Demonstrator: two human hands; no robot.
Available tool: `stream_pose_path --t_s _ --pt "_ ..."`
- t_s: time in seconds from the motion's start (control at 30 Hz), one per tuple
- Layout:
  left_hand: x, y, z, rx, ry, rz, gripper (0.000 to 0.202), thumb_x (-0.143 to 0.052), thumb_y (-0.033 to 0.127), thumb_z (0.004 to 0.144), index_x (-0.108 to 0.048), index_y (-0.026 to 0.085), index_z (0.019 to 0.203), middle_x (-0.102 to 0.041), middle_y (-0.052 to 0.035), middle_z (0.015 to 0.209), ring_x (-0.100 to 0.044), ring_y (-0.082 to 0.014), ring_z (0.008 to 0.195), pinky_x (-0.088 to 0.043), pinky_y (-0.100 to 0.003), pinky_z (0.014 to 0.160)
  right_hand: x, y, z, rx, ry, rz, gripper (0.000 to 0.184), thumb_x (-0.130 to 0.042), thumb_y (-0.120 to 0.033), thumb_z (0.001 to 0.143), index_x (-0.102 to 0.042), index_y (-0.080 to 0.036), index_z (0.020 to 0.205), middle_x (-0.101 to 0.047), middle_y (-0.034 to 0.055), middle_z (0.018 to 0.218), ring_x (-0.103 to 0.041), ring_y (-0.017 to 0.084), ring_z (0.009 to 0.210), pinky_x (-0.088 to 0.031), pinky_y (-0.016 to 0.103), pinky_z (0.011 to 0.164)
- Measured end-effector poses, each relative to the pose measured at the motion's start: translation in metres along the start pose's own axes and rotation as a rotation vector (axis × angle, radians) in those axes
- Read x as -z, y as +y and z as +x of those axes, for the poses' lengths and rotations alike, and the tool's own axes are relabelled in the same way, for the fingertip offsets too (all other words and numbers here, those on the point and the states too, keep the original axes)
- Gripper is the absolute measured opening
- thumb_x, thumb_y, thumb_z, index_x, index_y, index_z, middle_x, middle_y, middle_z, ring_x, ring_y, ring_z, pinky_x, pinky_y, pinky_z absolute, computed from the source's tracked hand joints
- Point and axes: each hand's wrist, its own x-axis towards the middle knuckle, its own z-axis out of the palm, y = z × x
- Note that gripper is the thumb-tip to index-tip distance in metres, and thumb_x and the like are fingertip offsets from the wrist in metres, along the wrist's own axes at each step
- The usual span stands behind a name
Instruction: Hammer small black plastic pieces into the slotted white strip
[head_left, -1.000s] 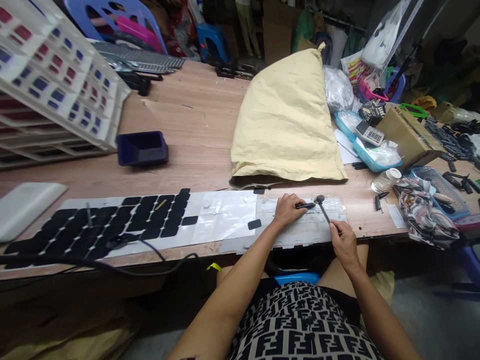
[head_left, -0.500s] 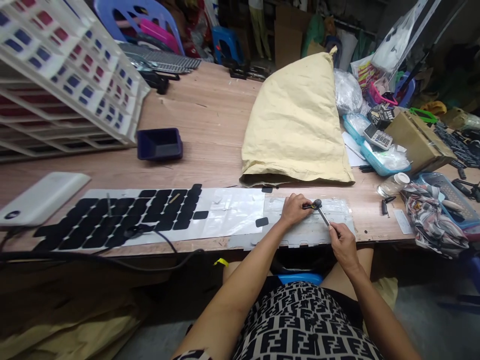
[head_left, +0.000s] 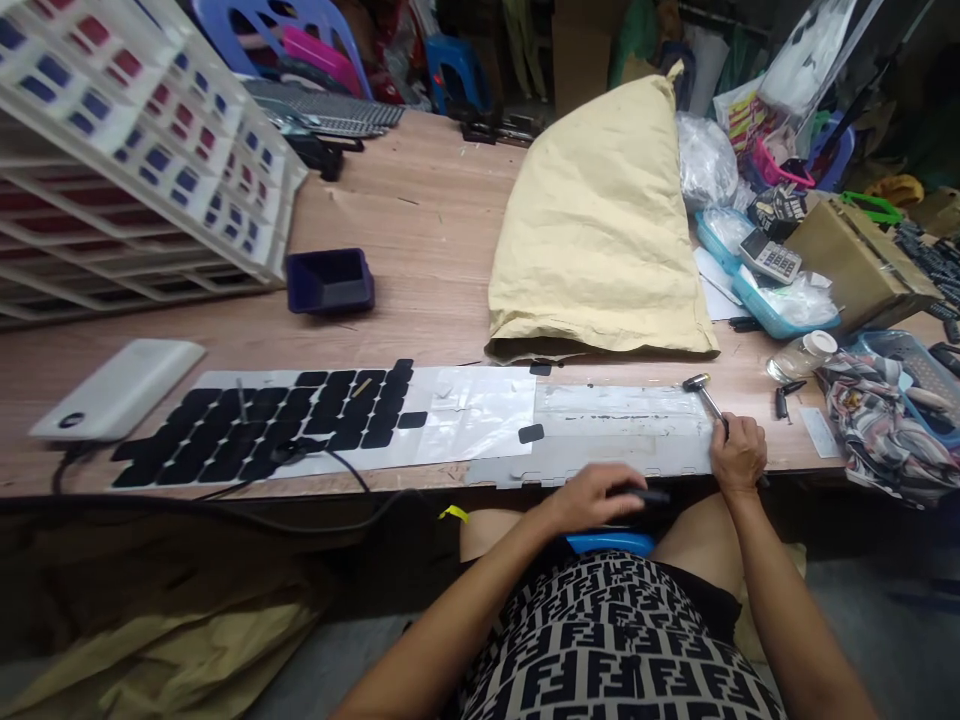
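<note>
My right hand (head_left: 739,453) is closed around the handle of a small hammer (head_left: 709,400), whose metal head rests at the right end of a grey-white work sheet (head_left: 510,468) on the table. In front of the table edge, above my lap, my left hand (head_left: 600,494) grips a small black piece (head_left: 646,494). That piece is smeared by motion, so its kind does not show. Left of the work sheet lies a white sheet (head_left: 469,395) with rows of black rounded pads (head_left: 255,430). One loose black pad (head_left: 531,433) sits near its right end.
A large tan sack (head_left: 600,230) stands behind the work sheet. A white crate (head_left: 247,190), a purple tray (head_left: 330,282) and a white device with a cable (head_left: 120,390) are on the left. At right are a jar (head_left: 801,355), a cloth (head_left: 862,425) and blue baskets (head_left: 787,312).
My left hand has moved off the work sheet toward my lap with the black piece. My right hand has shifted right, and the hammer head has come away from the piece.
</note>
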Motion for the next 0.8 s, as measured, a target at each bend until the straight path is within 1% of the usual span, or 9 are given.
stream_pose_path --t_s 0.07,0.13,0.23,0.37,0.5,0.53,0.6,0.7,0.8 --pt "-0.027 -0.012 -0.021 0.067 -0.067 -0.031 0.028 -0.062 0.043 0.091 -0.074 0.024 0.108 -0.075 -0.0035 0.100 -0.067 -0.0191 0.087 -0.049 -0.030 0.083 -0.001 -0.001 -0.001 -0.006 -0.007 0.006 0.028 -0.050 -0.033 0.097 -0.072 -0.018 0.107 -0.064 0.0112 0.098 -0.050 0.024 0.088 -0.037 0.036 0.078" --pt "-0.049 -0.033 -0.029 0.201 -0.028 0.007 0.029 -0.061 0.042 0.091 -0.074 0.023 0.108 -0.076 -0.0032 0.101 -0.068 -0.0202 0.088 -0.051 -0.030 0.083 0.000 -0.002 -0.001 -0.012 -0.014 0.005 0.028 -0.050 -0.033 0.097 -0.072 -0.018 0.107 -0.064 0.0111 0.098 -0.050 0.024 0.088 -0.037 0.036 0.078" --pt "-0.063 -0.067 -0.026 0.427 0.024 0.133 0.034 -0.056 0.039 0.092 -0.071 0.025 0.120 -0.076 -0.0056 0.114 -0.069 -0.0252 0.104 -0.051 -0.035 0.093 0.001 -0.002 0.000 -0.021 -0.016 0.008 0.028 -0.050 -0.033 0.097 -0.071 -0.018 0.107 -0.063 0.0114 0.098 -0.050 0.025 0.089 -0.037 0.037 0.078" --pt "-0.055 -0.068 -0.022 0.503 -0.066 0.274 0.050 -0.068 0.035 0.083 -0.066 0.028 0.132 -0.070 -0.0087 0.131 -0.062 -0.0318 0.124 -0.048 -0.040 0.103 0.002 -0.004 0.000 -0.038 -0.015 -0.003 0.028 -0.051 -0.032 0.095 -0.071 -0.017 0.109 -0.063 0.0118 0.099 -0.049 0.025 0.088 -0.037 0.037 0.077" --pt "-0.014 -0.022 -0.014 0.329 -0.179 0.059 0.038 -0.065 0.045 0.086 -0.074 0.024 0.117 -0.077 -0.0064 0.101 -0.073 -0.0240 0.087 -0.055 -0.033 0.077 0.001 -0.006 0.001 -0.034 -0.013 -0.041 0.028 -0.053 -0.031 0.093 -0.071 -0.017 0.109 -0.063 0.0120 0.099 -0.049 0.025 0.088 -0.036 0.036 0.075" --pt "0.003 -0.011 -0.007 0.330 -0.113 0.012 0.037 -0.059 0.048 0.091 -0.075 0.024 0.113 -0.077 -0.0055 0.095 -0.071 -0.0212 0.077 -0.055 -0.032 0.071 0.001 -0.006 0.001 -0.028 -0.013 -0.046 0.028 -0.054 -0.031 0.093 -0.072 -0.017 0.108 -0.063 0.0118 0.098 -0.049 0.025 0.088 -0.036 0.036 0.075" --pt "0.041 -0.001 0.013 0.414 0.245 0.124 0.037 -0.050 0.045 0.096 -0.076 0.021 0.106 -0.076 -0.0064 0.089 -0.068 -0.0199 0.071 -0.053 -0.033 0.069 0.001 -0.006 0.002 -0.017 -0.011 -0.053 0.027 -0.053 -0.031 0.093 -0.072 -0.017 0.106 -0.063 0.0115 0.097 -0.049 0.024 0.086 -0.036 0.035 0.074" --pt "0.100 -0.009 0.050 0.530 0.812 0.501 0.031 -0.050 0.031 0.095 -0.073 0.016 0.110 -0.074 -0.0128 0.104 -0.068 -0.0258 0.094 -0.052 -0.037 0.085 0.001 -0.005 0.002 -0.011 -0.002 -0.056 0.026 -0.052 -0.031 0.094 -0.072 -0.017 0.105 -0.062 0.0111 0.097 -0.048 0.024 0.085 -0.035 0.035 0.073" --pt "0.143 -0.027 0.083 0.684 1.022 0.669 0.031 -0.051 0.030 0.092 -0.072 0.013 0.107 -0.070 -0.0197 0.115 -0.065 -0.0326 0.108 -0.051 -0.041 0.091 0.000 -0.005 0.000 -0.007 -0.004 -0.045 0.026 -0.052 -0.031 0.094 -0.072 -0.018 0.105 -0.062 0.0110 0.097 -0.048 0.024 0.084 -0.035 0.035 0.074"
